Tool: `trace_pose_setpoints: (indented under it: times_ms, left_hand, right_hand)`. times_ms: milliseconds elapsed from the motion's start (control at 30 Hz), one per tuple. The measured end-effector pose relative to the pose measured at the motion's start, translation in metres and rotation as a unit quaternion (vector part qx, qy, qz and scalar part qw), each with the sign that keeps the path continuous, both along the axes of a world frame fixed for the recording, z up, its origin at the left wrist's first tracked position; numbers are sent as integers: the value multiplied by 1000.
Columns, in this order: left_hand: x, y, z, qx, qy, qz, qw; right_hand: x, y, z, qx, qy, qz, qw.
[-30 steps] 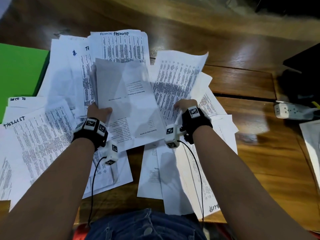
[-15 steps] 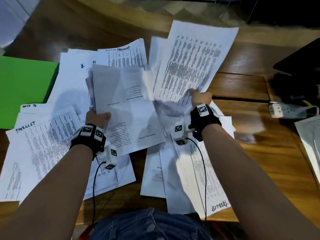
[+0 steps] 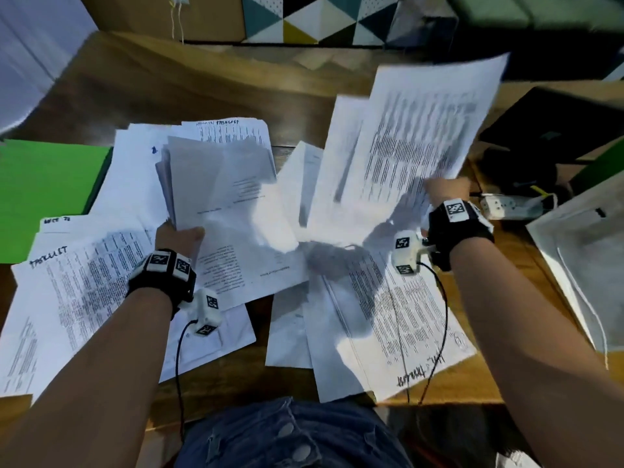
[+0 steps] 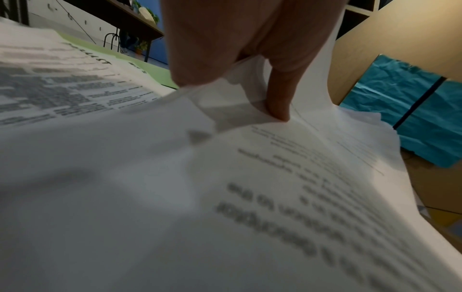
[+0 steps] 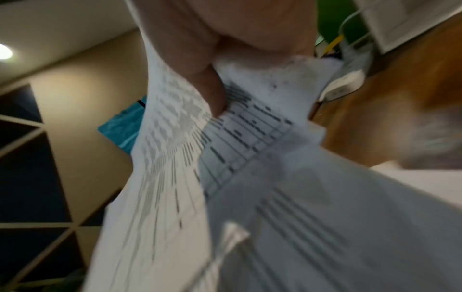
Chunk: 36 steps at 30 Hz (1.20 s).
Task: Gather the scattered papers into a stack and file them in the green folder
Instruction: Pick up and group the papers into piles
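Right hand has lifted printed sheets higher, pinching their lower edge.

White papers with black print, a bright green folder, brown wooden table, blue denim

green folder: cut off left | raised sheets: print blurred

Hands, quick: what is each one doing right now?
Left hand: closed, holding a bundle of papers above the table.
Right hand: closed, its grip on a few printed sheets lifted high.
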<state>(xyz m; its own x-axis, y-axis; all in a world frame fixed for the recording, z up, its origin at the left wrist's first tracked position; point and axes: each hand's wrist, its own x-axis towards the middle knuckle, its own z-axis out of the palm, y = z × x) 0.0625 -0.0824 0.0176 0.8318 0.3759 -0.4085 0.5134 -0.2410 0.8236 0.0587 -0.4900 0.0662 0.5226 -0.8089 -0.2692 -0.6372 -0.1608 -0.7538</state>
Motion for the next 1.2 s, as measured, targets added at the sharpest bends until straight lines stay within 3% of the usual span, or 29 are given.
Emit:
trace_pose_setpoints:
  times_ms: [167, 333, 467, 533, 800, 1033, 1200]
  left_hand:
    - [-17, 1, -3, 1, 0, 4, 1000]
    - [-28, 10, -13, 16, 24, 4, 1000]
    - [-37, 8, -16, 54, 45, -22, 997]
    - [-39, 8, -19, 68, 59, -33, 995]
    - [-52, 16, -30, 134, 125, -71, 980]
    - [-57, 20, -38, 118, 139, -69, 981]
    - [-55, 24, -37, 106, 134, -81, 982]
  right_hand:
    - [-68, -12, -54, 14, 211, 154, 965]
    - [-108, -4, -76, -24, 316, 192, 929]
    - [-120, 1, -81, -89, 349, 179, 916]
    - [-124, 2, -83, -103, 356, 165, 914]
    - [-137, 5, -92, 27, 326, 175, 929]
    - [-132, 21, -98, 14, 305, 234, 923]
    - [-106, 7, -73, -48, 272, 222, 935]
